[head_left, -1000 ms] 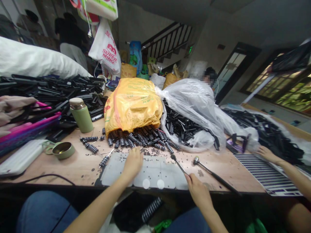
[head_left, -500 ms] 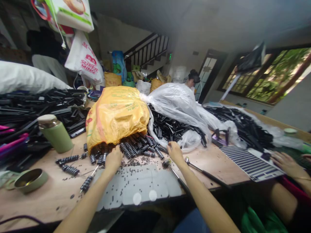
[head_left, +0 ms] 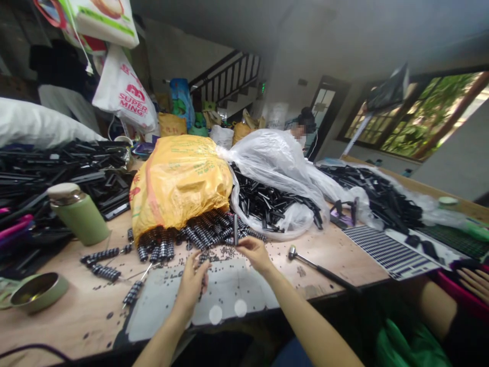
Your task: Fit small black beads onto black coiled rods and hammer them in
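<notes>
My right hand (head_left: 255, 252) pinches a narrow black plastic piece (head_left: 235, 229) and holds it upright. To its left, my left hand (head_left: 192, 279) is closed, its fingers curled round something dark that I cannot make out. Both hands are over a grey mat (head_left: 156, 298) sprinkled with small black bits. Just beyond them, rods threaded with black rings (head_left: 198, 235) spill from the mouth of a yellow woven sack (head_left: 183, 178). Loose black plastic pieces (head_left: 263, 201) fill a clear plastic bag (head_left: 275, 153) behind my right hand.
A hammer (head_left: 321, 270) lies right of my forearm. At left stand a green flask (head_left: 80, 216) and a green cup (head_left: 40, 290), before a heap of black parts (head_left: 76, 163). A striped sheet (head_left: 385, 250) and a co-worker's hand (head_left: 476, 280) are at right.
My right hand has come from the clear bag's edge toward the mat with a black piece. My left hand has drawn back from the ringed rods. The second hammer is out of sight.
</notes>
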The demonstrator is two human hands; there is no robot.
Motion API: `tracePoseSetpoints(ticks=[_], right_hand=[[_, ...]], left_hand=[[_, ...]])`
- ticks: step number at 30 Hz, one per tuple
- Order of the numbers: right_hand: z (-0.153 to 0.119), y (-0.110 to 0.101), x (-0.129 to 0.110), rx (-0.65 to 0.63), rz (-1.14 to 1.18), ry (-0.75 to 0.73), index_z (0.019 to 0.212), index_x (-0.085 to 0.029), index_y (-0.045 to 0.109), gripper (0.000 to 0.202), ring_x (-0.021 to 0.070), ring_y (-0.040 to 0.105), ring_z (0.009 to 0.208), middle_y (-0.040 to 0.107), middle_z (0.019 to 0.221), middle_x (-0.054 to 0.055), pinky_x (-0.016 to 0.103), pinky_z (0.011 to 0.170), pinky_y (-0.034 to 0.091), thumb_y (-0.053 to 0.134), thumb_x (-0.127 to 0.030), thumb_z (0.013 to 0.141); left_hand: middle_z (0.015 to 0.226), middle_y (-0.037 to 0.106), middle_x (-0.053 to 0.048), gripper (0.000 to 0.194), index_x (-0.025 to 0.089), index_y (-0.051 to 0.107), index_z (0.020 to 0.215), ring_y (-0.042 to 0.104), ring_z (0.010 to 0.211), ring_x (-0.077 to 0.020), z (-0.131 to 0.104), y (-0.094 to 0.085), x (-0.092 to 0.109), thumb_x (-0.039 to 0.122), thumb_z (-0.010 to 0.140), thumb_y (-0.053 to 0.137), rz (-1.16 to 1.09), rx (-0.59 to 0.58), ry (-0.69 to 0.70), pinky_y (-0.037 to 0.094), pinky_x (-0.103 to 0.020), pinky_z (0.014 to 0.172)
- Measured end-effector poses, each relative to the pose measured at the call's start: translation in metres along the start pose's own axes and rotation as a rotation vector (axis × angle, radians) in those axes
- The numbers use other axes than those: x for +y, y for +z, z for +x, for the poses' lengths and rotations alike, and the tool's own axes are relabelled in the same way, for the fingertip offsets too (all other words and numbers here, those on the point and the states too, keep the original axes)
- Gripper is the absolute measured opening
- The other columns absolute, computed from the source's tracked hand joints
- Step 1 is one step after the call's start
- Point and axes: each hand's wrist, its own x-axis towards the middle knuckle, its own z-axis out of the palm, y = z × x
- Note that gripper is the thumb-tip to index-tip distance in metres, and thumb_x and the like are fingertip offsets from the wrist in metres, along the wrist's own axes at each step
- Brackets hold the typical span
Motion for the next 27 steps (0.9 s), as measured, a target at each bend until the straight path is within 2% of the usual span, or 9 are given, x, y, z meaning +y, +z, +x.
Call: tracePoseSetpoints(ticks=[2,4,6,8,10,16,20,25,27], right_hand=[[-0.042,0.013,-0.013,-0.145,0.238,-0.039,0.079,-0.017,0.062,0.013,0.0154,0.063,0.07,0.068,0.076,0.002,0.026,0.064,0.05,0.06,-0.029,0.073],[-0.07,0.018,-0.025,-0.213,0.377,-0.053,0.08,-0.018,0.062,0.017,0.0163,0.063,0.071,0.067,0.076,0.002,0.029,0.065,0.05,0.063,-0.032,0.071],[-0.08,0.013,-0.036,-0.166,0.289,-0.095,0.1,-0.02,0.059,0.04,0.0207,0.059,0.091,0.063,0.098,0.006,0.035,0.078,0.048,0.069,-0.032,0.063],[-0.075,0.003,-0.046,-0.145,0.081,-0.204,0.124,-0.022,0.042,0.078,0.0254,0.041,0.116,0.046,0.126,0.01,0.042,0.096,0.035,0.075,-0.028,0.054],[-0.067,-0.006,-0.052,-0.213,-0.06,-0.317,0.135,-0.023,0.024,0.099,0.0261,0.025,0.127,0.029,0.138,0.01,0.044,0.104,0.023,0.075,-0.022,0.05],[-0.072,-0.01,-0.059,-0.255,0.022,-0.265,0.138,-0.017,0.005,0.111,0.0262,0.012,0.132,0.015,0.141,0.014,0.041,0.107,0.021,0.072,-0.019,0.05],[-0.086,-0.01,-0.065,-0.23,0.167,-0.291,0.137,-0.02,0.01,0.11,0.0267,0.014,0.131,0.017,0.14,0.013,0.042,0.105,0.025,0.077,-0.025,0.05],[-0.091,-0.008,-0.068,-0.202,0.321,-0.342,0.134,-0.023,0.018,0.111,0.0269,0.025,0.128,0.027,0.137,0.012,0.042,0.106,0.025,0.082,-0.038,0.045],[-0.092,-0.004,-0.064,-0.2,0.357,-0.328,0.134,-0.025,0.017,0.112,0.0268,0.025,0.129,0.027,0.138,0.011,0.042,0.107,0.022,0.082,-0.038,0.044]], left_hand=[[0.062,0.054,0.003,0.036,0.016,0.049,0.092,0.038,0.036,-0.0047,-0.001,0.007,0.013,0.044,0.071,0.056,-0.182,-0.135,-0.181,0.026,-0.015,0.03],[0.047,0.043,0.008,0.033,0.016,0.047,0.073,0.031,0.033,-0.0028,-0.004,0.012,0.019,0.042,0.064,0.064,-0.254,-0.223,-0.247,0.021,-0.014,0.029],[0.04,0.038,0.01,0.033,0.016,0.045,0.066,0.03,0.03,-0.0025,-0.009,0.015,0.02,0.037,0.059,0.069,-0.218,-0.223,-0.243,0.021,-0.013,0.029],[0.038,0.04,0.01,0.032,0.016,0.047,0.065,0.033,0.03,-0.0032,-0.014,0.017,0.02,0.036,0.058,0.07,-0.128,-0.199,-0.201,0.022,-0.014,0.029],[0.038,0.041,0.009,0.031,0.015,0.05,0.069,0.034,0.03,-0.0037,-0.019,0.017,0.02,0.037,0.058,0.07,-0.084,-0.199,-0.154,0.023,-0.014,0.029],[0.05,0.047,0.008,0.047,0.018,0.05,0.107,0.035,0.03,-0.0036,-0.029,0.01,0.028,0.049,0.072,0.054,-0.325,-0.254,-0.211,0.024,-0.013,0.027],[0.041,0.039,0.011,0.053,0.019,0.047,0.117,0.029,0.026,-0.0043,-0.036,0.01,0.031,0.05,0.073,0.053,-0.334,-0.269,-0.275,0.02,-0.013,0.024],[0.055,0.056,0.004,0.035,0.015,0.06,0.095,0.052,0.043,-0.0081,-0.041,0.018,0.029,0.04,0.07,0.059,-0.435,-0.146,-0.233,0.042,-0.017,0.041],[0.057,0.058,0.002,0.028,0.014,0.06,0.083,0.055,0.047,-0.0103,-0.044,0.021,0.03,0.038,0.069,0.06,-0.496,-0.151,-0.268,0.046,-0.021,0.045]])
